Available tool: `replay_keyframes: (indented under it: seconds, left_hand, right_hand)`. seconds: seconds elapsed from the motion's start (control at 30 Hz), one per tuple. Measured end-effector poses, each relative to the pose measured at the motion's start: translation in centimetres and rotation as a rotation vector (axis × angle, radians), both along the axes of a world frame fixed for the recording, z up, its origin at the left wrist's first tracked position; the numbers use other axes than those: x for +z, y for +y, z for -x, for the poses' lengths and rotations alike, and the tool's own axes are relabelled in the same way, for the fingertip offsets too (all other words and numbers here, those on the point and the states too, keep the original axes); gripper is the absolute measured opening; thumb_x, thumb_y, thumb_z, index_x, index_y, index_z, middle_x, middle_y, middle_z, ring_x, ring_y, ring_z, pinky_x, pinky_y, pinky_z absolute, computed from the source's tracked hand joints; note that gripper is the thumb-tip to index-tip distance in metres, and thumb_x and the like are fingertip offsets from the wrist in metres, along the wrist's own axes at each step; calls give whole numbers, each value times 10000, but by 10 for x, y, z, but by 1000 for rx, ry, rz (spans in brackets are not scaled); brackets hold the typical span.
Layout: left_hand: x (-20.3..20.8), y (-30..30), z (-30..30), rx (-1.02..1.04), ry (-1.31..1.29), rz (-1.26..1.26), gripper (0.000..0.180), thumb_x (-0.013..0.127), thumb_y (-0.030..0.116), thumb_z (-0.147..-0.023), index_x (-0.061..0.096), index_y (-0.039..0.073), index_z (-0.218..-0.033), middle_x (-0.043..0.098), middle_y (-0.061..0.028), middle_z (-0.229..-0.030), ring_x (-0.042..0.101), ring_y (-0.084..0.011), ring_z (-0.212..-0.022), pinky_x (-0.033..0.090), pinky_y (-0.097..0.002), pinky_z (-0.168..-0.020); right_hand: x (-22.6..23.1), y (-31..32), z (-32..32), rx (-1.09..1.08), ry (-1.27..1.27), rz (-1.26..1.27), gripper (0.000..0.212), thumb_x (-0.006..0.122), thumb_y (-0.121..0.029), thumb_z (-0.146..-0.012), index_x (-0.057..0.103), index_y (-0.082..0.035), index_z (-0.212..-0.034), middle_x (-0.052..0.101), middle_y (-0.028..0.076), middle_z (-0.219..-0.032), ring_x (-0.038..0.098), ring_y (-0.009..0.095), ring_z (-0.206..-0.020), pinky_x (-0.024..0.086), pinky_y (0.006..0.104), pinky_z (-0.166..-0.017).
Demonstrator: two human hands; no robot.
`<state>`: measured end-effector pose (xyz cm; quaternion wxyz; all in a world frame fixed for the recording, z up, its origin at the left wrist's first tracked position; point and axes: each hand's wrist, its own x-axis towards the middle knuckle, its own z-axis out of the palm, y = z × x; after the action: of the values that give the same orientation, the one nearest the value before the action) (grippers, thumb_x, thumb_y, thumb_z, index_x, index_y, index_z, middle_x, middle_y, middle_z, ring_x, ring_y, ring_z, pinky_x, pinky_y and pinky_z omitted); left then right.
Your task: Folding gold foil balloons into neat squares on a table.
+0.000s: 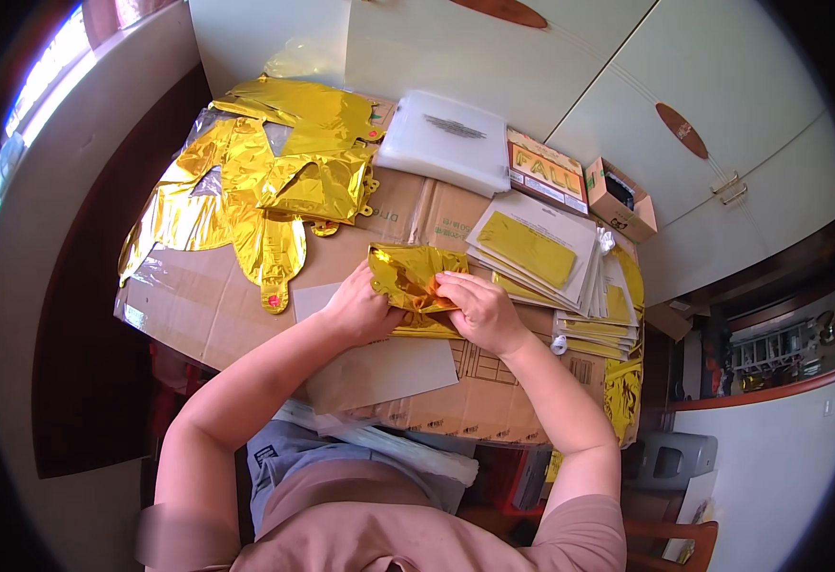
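A gold foil balloon (408,272), partly folded, is between my two hands over the middle of the cardboard-covered table. My left hand (360,307) grips its left side, fingers curled under the foil. On the opposite side my right hand (479,307) pinches the foil with thumb and fingers. The foil is creased between them, and my fingers hide part of it. Beneath my forearms lies a pale flat sheet (379,376). Unfolded gold foil balloons (317,186) form a loose pile to the left, one with a tab hanging toward me.
Packets with folded gold foil (529,250) are stacked to the right. Behind them stand a stack of clear plastic bags (441,143), a printed flat box (546,172) and a small open carton (621,200). White cabinets (456,48) border the table's far side. Clear plastic (389,443) lies across my lap.
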<state>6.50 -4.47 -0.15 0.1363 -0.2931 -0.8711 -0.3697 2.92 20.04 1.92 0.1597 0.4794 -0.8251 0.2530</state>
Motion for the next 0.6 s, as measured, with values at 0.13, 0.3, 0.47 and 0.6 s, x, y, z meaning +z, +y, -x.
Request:
replay_keyframes:
  seconds: [0.13,0.3,0.47,0.6]
  left_hand:
    - [7,-7,0,25,146,56,371,680,69,-764,667,24,-1133,649,-166,-1196,576,-395,-1188,406,-498,-1114]
    - [7,-41,2,-2,186,-4,252,669,26,-696,697,33,-946,678,-151,-1036,619,-368,-1124,425,-473,-1113]
    - [36,-65,-5,306,-59,115,339,646,14,-767,684,45,-1103,683,-147,-1134,618,-350,-1153,437,-442,-1067]
    - [52,-49,-3,42,176,164,522,655,142,-861,573,56,-1369,525,-168,-1456,431,-366,-1409,327,-488,-1178]
  right_hand:
    - [-8,2,-1,-14,63,-55,373,739,14,-686,661,-45,-1046,715,149,-1158,690,317,-1112,570,389,-965]
    - [-14,-2,-3,-28,155,-81,345,731,-1,-691,665,-49,-1026,710,146,-1166,688,313,-1114,564,400,-972]
    - [-13,-2,-5,-32,206,-63,208,675,-36,-777,663,-40,-985,710,146,-1127,692,310,-1091,564,408,-951]
    - [-13,-3,-4,-19,259,-90,174,653,-59,-813,661,-32,-985,708,144,-1107,695,309,-1065,565,408,-929]
